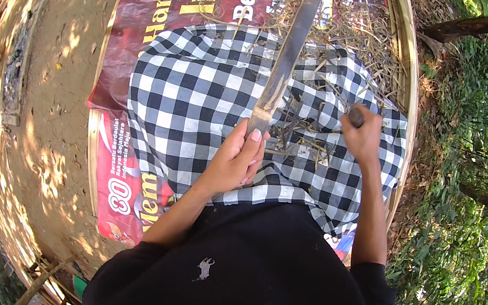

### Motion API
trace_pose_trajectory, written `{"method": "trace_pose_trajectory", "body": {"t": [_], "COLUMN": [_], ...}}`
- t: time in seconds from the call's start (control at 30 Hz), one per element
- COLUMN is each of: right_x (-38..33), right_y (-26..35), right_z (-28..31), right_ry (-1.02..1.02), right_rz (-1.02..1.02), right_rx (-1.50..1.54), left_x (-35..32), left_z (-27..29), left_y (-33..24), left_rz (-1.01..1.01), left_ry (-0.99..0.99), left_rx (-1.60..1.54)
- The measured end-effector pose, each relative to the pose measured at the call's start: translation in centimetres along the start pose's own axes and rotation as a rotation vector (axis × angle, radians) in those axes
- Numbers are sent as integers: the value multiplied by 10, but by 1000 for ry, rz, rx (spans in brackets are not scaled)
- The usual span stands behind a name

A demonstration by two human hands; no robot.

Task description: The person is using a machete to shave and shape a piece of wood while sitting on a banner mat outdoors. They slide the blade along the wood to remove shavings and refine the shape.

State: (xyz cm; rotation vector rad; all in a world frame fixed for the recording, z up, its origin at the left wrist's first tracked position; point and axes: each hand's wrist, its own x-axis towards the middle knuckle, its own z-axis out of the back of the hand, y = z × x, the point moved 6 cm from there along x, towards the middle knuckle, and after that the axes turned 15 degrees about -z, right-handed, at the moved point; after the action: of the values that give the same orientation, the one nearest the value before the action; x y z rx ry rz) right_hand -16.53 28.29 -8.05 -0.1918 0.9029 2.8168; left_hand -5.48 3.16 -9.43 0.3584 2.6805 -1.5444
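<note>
My left hand (240, 157) is closed round the near end of a long bamboo slat (291, 50), with the thumb lying along its face. The slat is flat and dark, with a pale, shaved-looking patch just above my fingers, and it slants up past the top edge of the view. To the right, apart from the slat, my right hand (364, 134) is a fist round a dark, round-ended handle (356, 118). The rest of that tool is hidden. Beneath both hands a black-and-white checked cloth (186, 97) covers my lap, with thin dark shavings (313, 150) scattered on it.
A red printed banner (135, 62) lies under the cloth on a platform with a bamboo edge (410, 70). Curled shavings (361, 28) are heaped at its far right. Bare earth (61, 96) stretches to the left; green plants (479, 123) grow to the right.
</note>
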Motion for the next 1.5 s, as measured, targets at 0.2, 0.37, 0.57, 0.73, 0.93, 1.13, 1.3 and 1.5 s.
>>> {"method": "trace_pose_trajectory", "body": {"t": [0.2,0.37,0.57,0.73,0.93,1.13,1.3,1.5], "right_x": [-42,-50,-44,-15,-2,-19,8,-22], "right_y": [35,33,28,3,13,35,13,35], "right_z": [-31,-35,-42,-43,-34,-39,-37,-56], "right_ry": [80,166,152,82,-66,-1,-8,91], "right_rz": [262,291,335,411,413,474,366,349], "right_rx": [-141,-202,-173,-227,-313,-210,-251,-174], "left_x": [5,5,6,-1,13,9,16,10], "left_z": [-6,-5,-5,-7,4,1,4,10], "left_y": [-1,3,6,0,4,3,4,4], "left_rz": [36,27,-42,-72,-17,-51,-77,-100], "left_ry": [55,49,93,83,11,4,-8,-24], "left_rx": [14,83,198,191,113,53,82,27]}}
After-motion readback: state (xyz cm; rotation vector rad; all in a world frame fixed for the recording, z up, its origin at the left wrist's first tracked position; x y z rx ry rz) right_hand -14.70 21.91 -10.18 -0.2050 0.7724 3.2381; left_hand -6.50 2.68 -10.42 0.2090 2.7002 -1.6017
